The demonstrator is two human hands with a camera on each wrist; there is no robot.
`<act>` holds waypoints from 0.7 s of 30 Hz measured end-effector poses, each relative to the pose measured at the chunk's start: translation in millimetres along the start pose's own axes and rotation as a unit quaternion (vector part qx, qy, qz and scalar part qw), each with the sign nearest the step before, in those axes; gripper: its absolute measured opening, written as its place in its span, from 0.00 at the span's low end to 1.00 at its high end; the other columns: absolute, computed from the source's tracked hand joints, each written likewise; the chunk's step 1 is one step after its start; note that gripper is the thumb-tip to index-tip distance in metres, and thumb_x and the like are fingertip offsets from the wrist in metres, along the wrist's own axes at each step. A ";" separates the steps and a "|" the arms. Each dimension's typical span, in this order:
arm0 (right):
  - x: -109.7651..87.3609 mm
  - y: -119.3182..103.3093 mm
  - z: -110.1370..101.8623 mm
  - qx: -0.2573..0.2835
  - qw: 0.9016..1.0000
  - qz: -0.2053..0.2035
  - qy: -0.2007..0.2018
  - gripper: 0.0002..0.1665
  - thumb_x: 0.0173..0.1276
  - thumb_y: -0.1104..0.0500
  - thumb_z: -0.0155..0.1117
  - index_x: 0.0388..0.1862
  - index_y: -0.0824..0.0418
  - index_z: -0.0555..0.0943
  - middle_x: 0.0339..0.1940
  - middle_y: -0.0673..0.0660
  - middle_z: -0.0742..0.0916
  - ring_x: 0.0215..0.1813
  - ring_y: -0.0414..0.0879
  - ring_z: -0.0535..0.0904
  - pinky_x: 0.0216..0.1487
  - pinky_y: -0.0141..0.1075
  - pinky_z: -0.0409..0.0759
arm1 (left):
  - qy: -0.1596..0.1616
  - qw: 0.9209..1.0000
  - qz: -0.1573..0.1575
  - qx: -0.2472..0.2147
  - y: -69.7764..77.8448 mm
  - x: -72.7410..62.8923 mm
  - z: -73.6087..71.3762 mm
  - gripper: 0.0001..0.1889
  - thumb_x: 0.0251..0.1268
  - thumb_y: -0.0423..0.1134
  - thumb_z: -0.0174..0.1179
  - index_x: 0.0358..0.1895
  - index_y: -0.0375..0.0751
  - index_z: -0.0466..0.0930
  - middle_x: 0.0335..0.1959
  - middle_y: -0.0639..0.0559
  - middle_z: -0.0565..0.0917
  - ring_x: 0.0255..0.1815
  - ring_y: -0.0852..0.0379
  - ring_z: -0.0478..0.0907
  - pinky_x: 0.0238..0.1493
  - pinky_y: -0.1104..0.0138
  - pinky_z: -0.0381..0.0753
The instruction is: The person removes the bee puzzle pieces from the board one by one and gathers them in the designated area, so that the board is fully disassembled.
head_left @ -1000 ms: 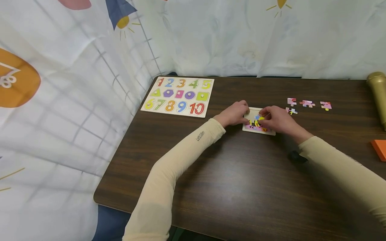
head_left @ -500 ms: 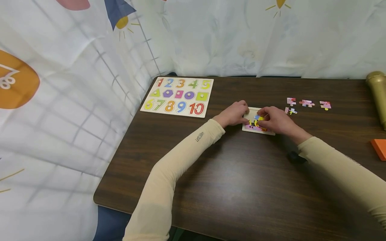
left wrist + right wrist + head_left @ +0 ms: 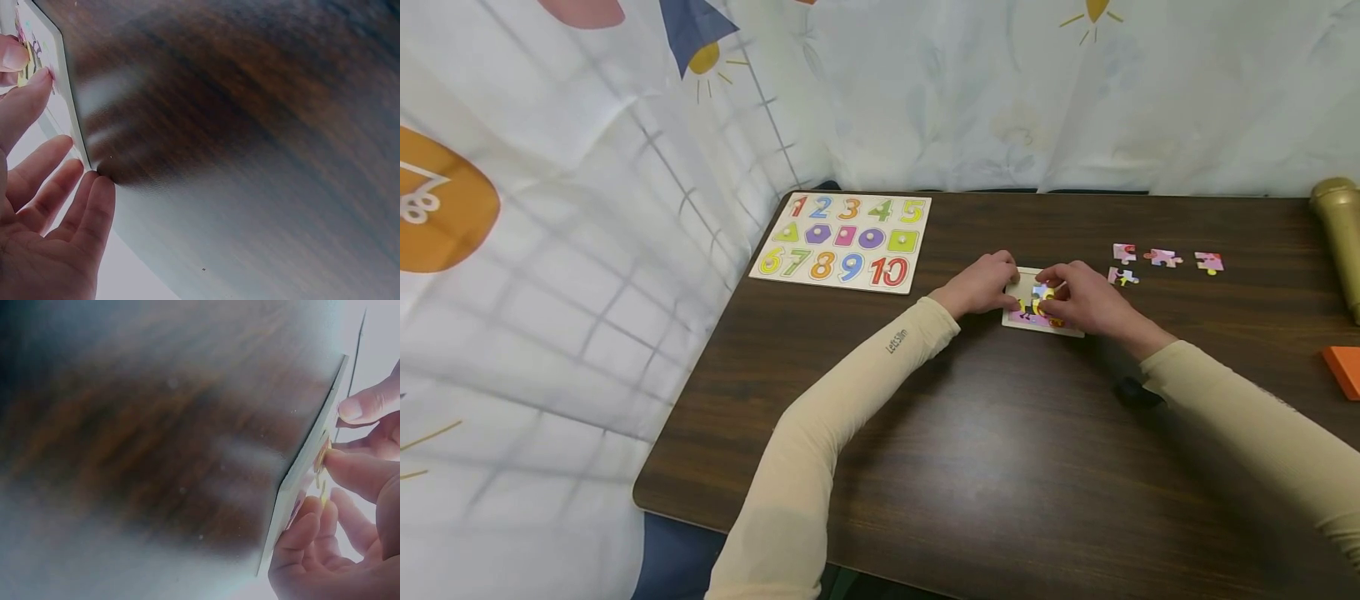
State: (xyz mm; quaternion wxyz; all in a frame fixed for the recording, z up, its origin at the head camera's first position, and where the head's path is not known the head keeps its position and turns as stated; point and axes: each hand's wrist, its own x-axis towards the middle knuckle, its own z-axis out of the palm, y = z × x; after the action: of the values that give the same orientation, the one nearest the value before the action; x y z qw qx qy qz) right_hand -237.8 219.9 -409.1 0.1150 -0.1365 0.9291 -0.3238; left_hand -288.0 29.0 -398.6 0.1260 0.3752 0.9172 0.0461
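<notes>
A small wooden jigsaw board (image 3: 1024, 282) lies on the dark table in the head view, partly filled with pink, yellow and blue pieces. My left hand (image 3: 985, 285) rests at its left side. In the left wrist view its nearly straight fingers (image 3: 94, 215) touch the board's edge, and the thumb lies over the board's face. Over the right half, my right hand (image 3: 1086, 302) pinches a yellow-and-blue puzzle piece (image 3: 1041, 293) between thumb and index finger, within the board's frame. Right fingers hide part of the piece and the board's right side.
Several loose pink puzzle pieces (image 3: 1163, 258) lie beyond my right hand. A number-and-shape puzzle board (image 3: 842, 242) sits at the back left. A gold cylinder-like object (image 3: 1339, 242) and an orange block (image 3: 1343, 371) are at the right edge. Printed curtains (image 3: 925, 100) hang behind.
The right fingertips have shifted slightly on the board, and more of the blue and yellow piece shows between them. My left hand and the loose pieces stay put.
</notes>
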 end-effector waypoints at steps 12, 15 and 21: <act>0.2 0.6 0.1 0.008 1.000 -0.006 -0.001 0.25 0.66 0.63 0.66 0.60 0.71 0.74 0.54 0.70 0.74 0.55 0.64 0.73 0.55 0.58 0.73 | -0.004 1.000 0.001 0.000 0.3 -0.6 -0.8 0.23 0.67 0.50 0.63 0.57 0.39 0.79 0.61 0.46 0.72 0.60 0.52 0.70 0.63 0.67 0.66; 0.2 1.2 -0.5 0.012 1.000 -0.005 0.000 0.25 0.66 0.64 0.65 0.60 0.71 0.74 0.54 0.70 0.74 0.55 0.64 0.74 0.55 0.58 0.73 | -0.004 1.000 0.001 0.000 0.0 -0.3 -0.9 0.23 0.67 0.50 0.62 0.58 0.39 0.79 0.61 0.46 0.72 0.59 0.52 0.70 0.63 0.67 0.66; 0.0 3.1 -2.5 0.014 1.000 -0.005 0.000 0.25 0.67 0.63 0.66 0.60 0.69 0.74 0.52 0.68 0.75 0.52 0.63 0.74 0.54 0.57 0.73 | -0.008 1.000 -0.001 0.003 0.6 0.3 -1.1 0.23 0.67 0.51 0.62 0.58 0.40 0.79 0.61 0.47 0.72 0.60 0.52 0.70 0.63 0.67 0.66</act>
State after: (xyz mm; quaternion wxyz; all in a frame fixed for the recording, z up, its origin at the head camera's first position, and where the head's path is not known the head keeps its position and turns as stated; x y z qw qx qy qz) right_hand -239.2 223.7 -409.1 0.1156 -0.1399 0.9236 -0.3378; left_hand -288.1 29.6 -397.4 0.1324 0.3755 0.9164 0.0400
